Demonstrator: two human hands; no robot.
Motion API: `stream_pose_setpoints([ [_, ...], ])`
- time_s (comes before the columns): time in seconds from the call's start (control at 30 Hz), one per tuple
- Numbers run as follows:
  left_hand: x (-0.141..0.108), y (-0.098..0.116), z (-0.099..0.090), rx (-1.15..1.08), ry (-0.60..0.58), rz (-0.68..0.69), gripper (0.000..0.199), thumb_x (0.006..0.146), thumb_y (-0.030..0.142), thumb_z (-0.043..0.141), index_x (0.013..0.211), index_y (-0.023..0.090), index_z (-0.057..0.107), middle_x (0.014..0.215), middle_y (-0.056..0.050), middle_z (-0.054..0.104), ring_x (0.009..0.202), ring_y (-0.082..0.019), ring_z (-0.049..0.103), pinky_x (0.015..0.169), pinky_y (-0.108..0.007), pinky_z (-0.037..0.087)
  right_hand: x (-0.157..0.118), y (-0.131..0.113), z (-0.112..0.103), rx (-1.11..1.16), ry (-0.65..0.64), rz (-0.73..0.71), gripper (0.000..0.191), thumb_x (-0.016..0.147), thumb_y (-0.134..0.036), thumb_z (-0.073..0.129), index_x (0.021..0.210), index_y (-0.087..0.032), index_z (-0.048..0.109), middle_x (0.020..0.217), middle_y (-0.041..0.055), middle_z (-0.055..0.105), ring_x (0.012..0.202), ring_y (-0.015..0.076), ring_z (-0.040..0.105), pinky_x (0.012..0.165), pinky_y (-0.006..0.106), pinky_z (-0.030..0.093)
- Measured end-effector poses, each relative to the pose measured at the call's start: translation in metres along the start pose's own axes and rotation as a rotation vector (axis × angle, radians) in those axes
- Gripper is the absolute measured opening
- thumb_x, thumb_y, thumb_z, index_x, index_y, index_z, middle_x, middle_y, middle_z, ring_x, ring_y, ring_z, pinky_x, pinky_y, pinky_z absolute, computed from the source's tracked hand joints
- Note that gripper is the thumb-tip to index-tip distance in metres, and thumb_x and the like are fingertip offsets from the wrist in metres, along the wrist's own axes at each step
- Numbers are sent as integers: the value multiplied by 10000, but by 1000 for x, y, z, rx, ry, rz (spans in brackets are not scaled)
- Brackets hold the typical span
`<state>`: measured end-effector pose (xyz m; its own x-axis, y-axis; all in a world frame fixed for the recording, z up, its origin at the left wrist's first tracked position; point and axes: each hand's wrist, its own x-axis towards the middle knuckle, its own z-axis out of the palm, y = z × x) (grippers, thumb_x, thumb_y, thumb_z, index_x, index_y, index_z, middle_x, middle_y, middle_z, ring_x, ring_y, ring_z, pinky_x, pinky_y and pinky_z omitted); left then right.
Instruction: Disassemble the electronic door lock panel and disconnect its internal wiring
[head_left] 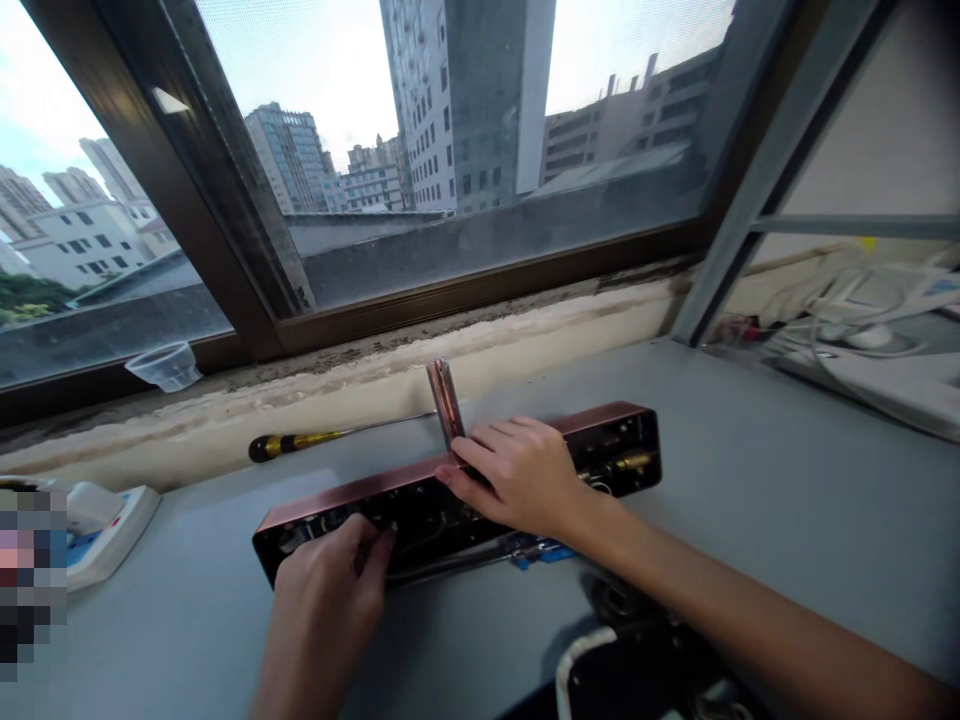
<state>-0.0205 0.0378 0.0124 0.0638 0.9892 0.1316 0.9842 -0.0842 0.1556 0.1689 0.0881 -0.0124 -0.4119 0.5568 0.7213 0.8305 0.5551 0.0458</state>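
Observation:
A long copper-coloured housing (611,415) lies on the grey table with its open, dark inside facing me. From its back edge rises a short copper-coloured tube (445,400). My right hand (517,470) rests over the middle of the housing, thumb and forefinger at the base of the tube, gripping its edge. Inside the left part of the housing, my left hand (334,575) is closed in a pinch; whatever it holds is too small to make out. A brass fitting (634,461) shows inside the right end.
Behind the housing lies a yellow-and-black screwdriver (296,442). A blue-handled tool (544,552) is just in front. A black part with a white sleeve (637,670) sits nearest me. At left is a power strip (116,540); cables (840,320) lie right; a plastic cup (165,367) stands by the window.

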Motion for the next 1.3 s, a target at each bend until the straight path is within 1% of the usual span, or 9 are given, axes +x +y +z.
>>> stream_pose_setpoints([
  [0.17,0,1,-3,19,-39,-7,248,809,280,442,631,203,596,594,-13,664,614,-187,629,511,-233,324,-1,-1,0,-23,-20,13,472,914,-429,261,697,-171,592,592,14,532,561,137,448,548,289,185],
  [0.3,-2,-2,-4,-30,-36,23,253,813,297,431,642,212,599,606,-2,667,608,-169,626,510,-222,330,-1,-2,0,-37,-24,18,494,916,-438,238,673,-174,577,578,16,527,554,137,442,551,290,184],
  [0.6,-2,-4,1,19,19,21,259,807,298,429,628,226,602,566,-1,658,578,-180,622,485,-231,307,-1,-1,0,-37,-18,18,486,913,-441,250,679,-178,584,578,14,523,552,135,437,545,286,185],
  [0.83,-2,-5,-1,-31,7,20,264,805,321,418,639,222,598,596,-1,668,592,-179,626,505,-232,332,0,-1,1,-32,-12,18,499,914,-444,243,662,-174,579,572,13,521,549,130,435,541,284,179],
  [1.0,-4,-6,-1,-44,2,20,274,802,336,419,630,220,597,577,-4,661,575,-179,621,500,-236,334,-1,-1,0,-32,-24,23,490,911,-441,241,656,-178,567,577,16,525,556,134,442,547,286,183],
  [1.2,-3,-7,3,-46,47,26,263,787,318,425,623,225,608,526,1,642,511,-165,601,478,-230,327,0,-2,-1,-26,-14,24,483,910,-436,255,651,-171,565,576,19,522,554,127,437,547,281,179],
  [1.3,-2,-7,2,-68,20,30,267,786,326,423,635,222,616,535,-1,647,514,-164,602,482,-229,334,0,-2,0,-28,-18,24,478,910,-432,259,653,-170,565,581,23,526,560,129,441,549,280,184],
])
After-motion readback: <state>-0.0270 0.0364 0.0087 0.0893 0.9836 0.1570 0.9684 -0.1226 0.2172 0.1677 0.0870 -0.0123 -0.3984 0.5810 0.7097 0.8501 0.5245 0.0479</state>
